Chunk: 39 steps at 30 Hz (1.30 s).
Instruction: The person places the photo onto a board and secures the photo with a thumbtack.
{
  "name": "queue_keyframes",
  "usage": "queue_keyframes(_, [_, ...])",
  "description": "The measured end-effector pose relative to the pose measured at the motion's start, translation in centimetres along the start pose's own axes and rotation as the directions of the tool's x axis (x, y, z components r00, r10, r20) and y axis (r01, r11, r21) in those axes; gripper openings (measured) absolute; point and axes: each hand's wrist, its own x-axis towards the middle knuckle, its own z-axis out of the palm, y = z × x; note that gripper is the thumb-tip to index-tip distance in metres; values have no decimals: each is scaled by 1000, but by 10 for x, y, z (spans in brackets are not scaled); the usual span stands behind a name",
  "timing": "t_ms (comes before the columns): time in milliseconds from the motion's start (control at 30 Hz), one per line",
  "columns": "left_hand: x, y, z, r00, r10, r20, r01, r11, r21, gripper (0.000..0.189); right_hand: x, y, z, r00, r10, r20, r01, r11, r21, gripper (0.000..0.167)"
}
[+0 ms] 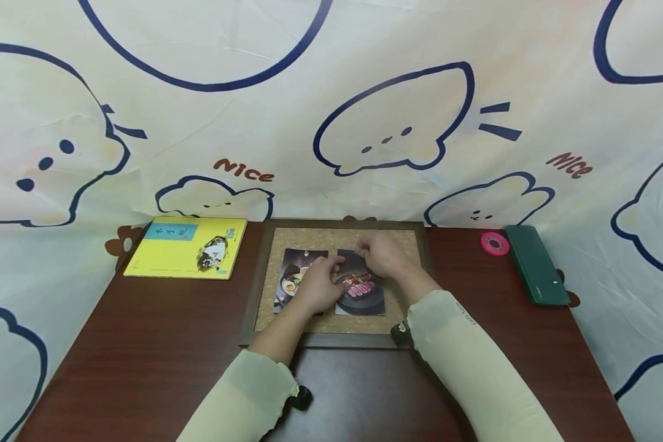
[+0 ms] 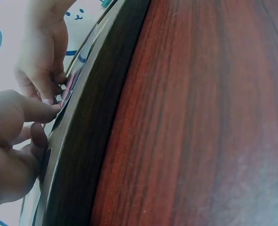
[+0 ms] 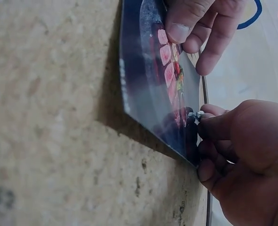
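A framed cork board (image 1: 403, 324) lies on the table. Toward its right half is a photo of sliced meat on a dark plate (image 1: 360, 293), its lower edge lifted off the cork in the right wrist view. At the photo's top edge my right hand (image 1: 385, 258) pinches a small shiny push pin (image 3: 195, 115) between thumb and fingertips. My left hand (image 1: 319, 287) rests its thumb on that photo's left side, fingers extended toward the top. Partly hidden under the left hand, a second food photo (image 1: 290, 281) lies on the cork with a pin (image 1: 306, 253) near its top.
A yellow book (image 1: 171, 255) lies at the table's back left. On the right are a pink ring-shaped roll (image 1: 495, 244) and a green box (image 1: 537, 265). A printed cloth (image 1: 287, 135) hangs behind and beside the brown table (image 1: 143, 344).
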Motion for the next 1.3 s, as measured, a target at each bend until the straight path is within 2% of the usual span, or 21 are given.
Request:
queue_keyframes(167, [0,0,-1,1000,-7,13,7,1000,-28,61,3,-3,-3,1000,-9,20,10,999,-31,20])
queue_keyframes(300, [1,-1,0,1000,-9,17,9,999,-39,61,6,-6,-4,1000,13,24,-12,999,-37,18])
queue_keyframes(800, [1,-3,2,1000,-18,21,19,999,-40,62,10,-5,-2,999,32,-10,-33,998,-44,13])
queue_keyframes(1133, [1,-2,3,1000,-11,20,11,999,-31,62,10,-10,0,999,42,-24,-45,993,-111,16])
queue_keyframes(1233, [1,-2,3,1000,-13,21,14,999,-31,62,10,-9,1,999,50,-19,-52,995,-83,15])
queue_keyframes(1300, [1,-2,2,1000,-17,21,17,999,-33,62,10,-5,2,999,29,-27,-30,998,-56,14])
